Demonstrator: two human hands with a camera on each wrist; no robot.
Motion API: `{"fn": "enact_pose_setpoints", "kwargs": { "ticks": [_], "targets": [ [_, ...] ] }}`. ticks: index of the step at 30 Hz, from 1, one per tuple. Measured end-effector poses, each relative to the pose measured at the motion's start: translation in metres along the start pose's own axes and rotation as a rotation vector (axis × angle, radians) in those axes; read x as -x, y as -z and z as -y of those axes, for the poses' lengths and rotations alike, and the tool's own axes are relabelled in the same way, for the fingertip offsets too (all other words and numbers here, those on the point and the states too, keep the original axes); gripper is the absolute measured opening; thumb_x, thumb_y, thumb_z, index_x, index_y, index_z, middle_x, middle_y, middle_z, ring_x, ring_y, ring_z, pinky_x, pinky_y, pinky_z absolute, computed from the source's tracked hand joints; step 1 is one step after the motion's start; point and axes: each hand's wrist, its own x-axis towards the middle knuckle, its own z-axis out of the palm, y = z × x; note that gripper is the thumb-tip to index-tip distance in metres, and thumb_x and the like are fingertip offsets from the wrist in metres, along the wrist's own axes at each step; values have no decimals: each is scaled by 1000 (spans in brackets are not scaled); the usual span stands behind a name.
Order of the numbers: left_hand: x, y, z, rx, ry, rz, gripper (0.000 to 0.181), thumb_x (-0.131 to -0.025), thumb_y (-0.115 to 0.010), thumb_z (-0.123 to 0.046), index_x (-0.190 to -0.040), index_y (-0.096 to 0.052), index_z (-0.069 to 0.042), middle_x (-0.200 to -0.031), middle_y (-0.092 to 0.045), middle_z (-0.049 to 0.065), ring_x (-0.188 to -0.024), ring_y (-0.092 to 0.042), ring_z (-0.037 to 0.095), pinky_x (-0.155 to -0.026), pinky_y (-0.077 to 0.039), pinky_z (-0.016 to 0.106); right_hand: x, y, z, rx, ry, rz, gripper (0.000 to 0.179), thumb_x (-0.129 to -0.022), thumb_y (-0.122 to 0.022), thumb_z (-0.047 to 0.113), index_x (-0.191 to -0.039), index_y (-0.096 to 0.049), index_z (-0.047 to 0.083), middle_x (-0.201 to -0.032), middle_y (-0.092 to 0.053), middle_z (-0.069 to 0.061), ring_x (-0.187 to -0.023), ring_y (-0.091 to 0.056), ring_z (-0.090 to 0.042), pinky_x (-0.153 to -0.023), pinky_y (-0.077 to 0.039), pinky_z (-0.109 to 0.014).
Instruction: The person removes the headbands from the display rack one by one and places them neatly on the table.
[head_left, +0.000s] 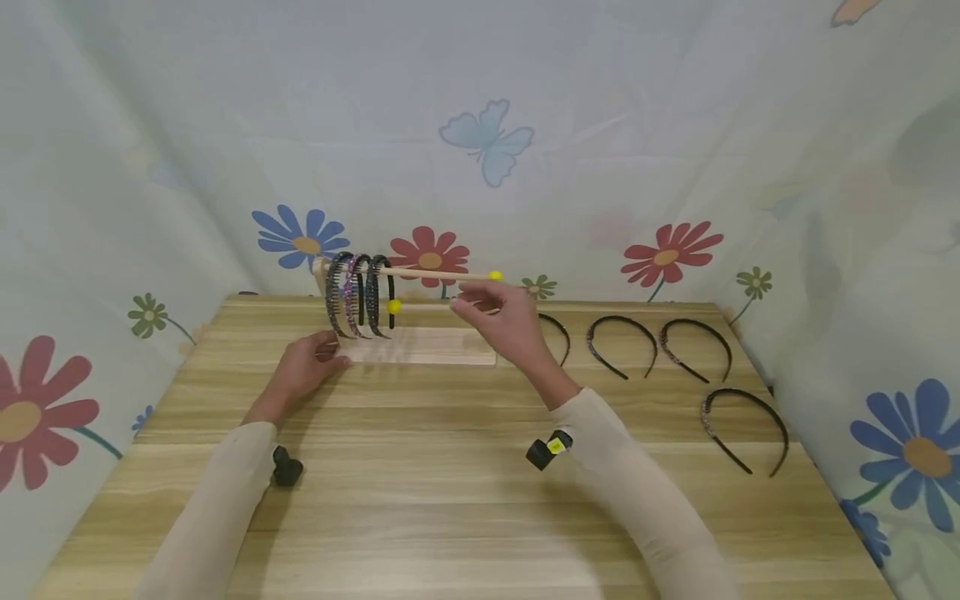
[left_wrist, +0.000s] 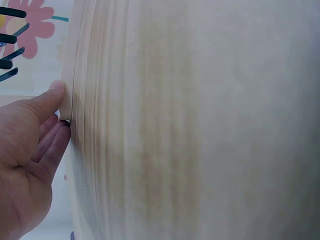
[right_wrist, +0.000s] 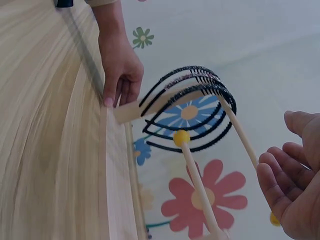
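Note:
A wooden stand with a flat base (head_left: 420, 346) carries two thin rods tipped with yellow balls. Three dark toothed headbands (right_wrist: 192, 90), one with pink-purple decoration, hang on the upper rod (head_left: 431, 273) near its left end. My left hand (head_left: 303, 367) grips the left end of the base; in the left wrist view its thumb (left_wrist: 52, 97) lies on the wood with the fingers at the edge. By the upper rod's right end, my right hand (head_left: 506, 321) has loosely bent fingers, and no headband shows in it. The right wrist view shows its palm (right_wrist: 300, 185) beside the rod.
Several dark headbands lie on the right side of the wood-grain table: one (head_left: 558, 333) partly behind my right hand, others (head_left: 622, 321) (head_left: 697, 325) farther right, and one (head_left: 750, 396) nearer the right edge. A flower-printed curtain (head_left: 570, 192) stands behind the table.

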Motion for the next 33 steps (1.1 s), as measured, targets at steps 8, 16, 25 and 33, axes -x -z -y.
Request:
{"fn": "enact_pose_setpoints", "kwargs": {
  "ticks": [8, 16, 25, 33],
  "targets": [
    [1, 0, -1, -6, -24, -17, 62, -98, -73, -23, -144, -48, 10, -139, -57, 32, -121, -63, 46, -105, -52, 56, -12, -42, 7, -67, -64, 76, 37, -94, -75, 39, -122, -74, 14, -116, -74, 1, -97, -71, -14, -81, -62, -29],
    [0, -2, 2, 2, -38, -26, 61, -97, -73, -22, -144, -49, 9, -139, -57, 31, -121, -63, 46, -104, -53, 56, -25, -77, 16, -133, -100, 107, 38, -95, -75, 37, -124, -73, 12, -114, -75, -1, -99, -71, -12, -80, -62, -25],
    [-2, -3, 3, 18, -55, -38, 60, -96, -75, -23, -142, -52, 8, -137, -59, 31, -120, -64, 46, -104, -54, 56, -36, -99, 15, -158, -155, 133, 42, -94, -75, 37, -128, -71, 12, -116, -74, 1, -105, -69, -13, -82, -61, -25],
    [-1, -2, 3, 16, -51, -40, 59, -96, -75, -22, -141, -52, 8, -136, -60, 31, -119, -65, 45, -103, -54, 56, -38, -112, 7, -163, -144, 138, 37, -93, -77, 33, -123, -73, 10, -114, -74, -1, -103, -70, -20, -82, -60, -23]
  ]
}}
